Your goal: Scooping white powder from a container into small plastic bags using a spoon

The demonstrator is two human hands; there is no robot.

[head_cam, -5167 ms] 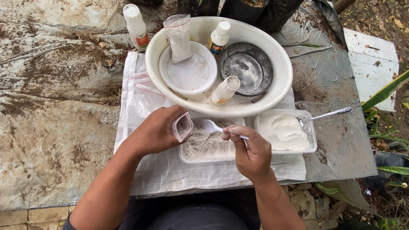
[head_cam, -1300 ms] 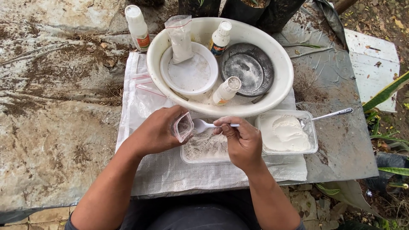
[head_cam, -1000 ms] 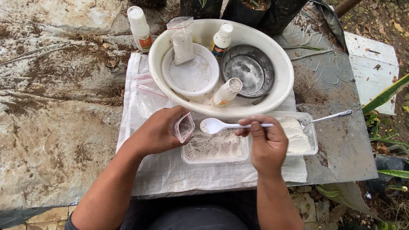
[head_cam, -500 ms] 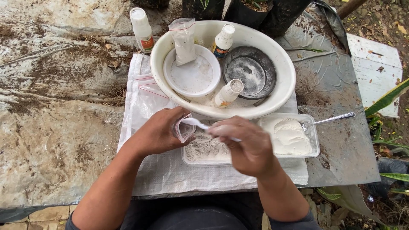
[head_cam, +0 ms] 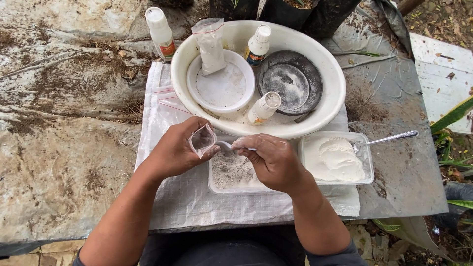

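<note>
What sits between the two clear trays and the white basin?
Nothing in the head view. The gritty powder tray and the white powder tray lie right against the white basin, over the woven sack.

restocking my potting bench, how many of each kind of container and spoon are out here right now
Small white bottles: 3
Clear rectangular tubs: 2
Small clear bags: 2, one held open in the left hand, one with white powder
Spoons: 2, white spoon in the right hand, metal spoon
Large white basin: 1
White bowl: 1
Dark metal dish: 1
Total: 12
</note>
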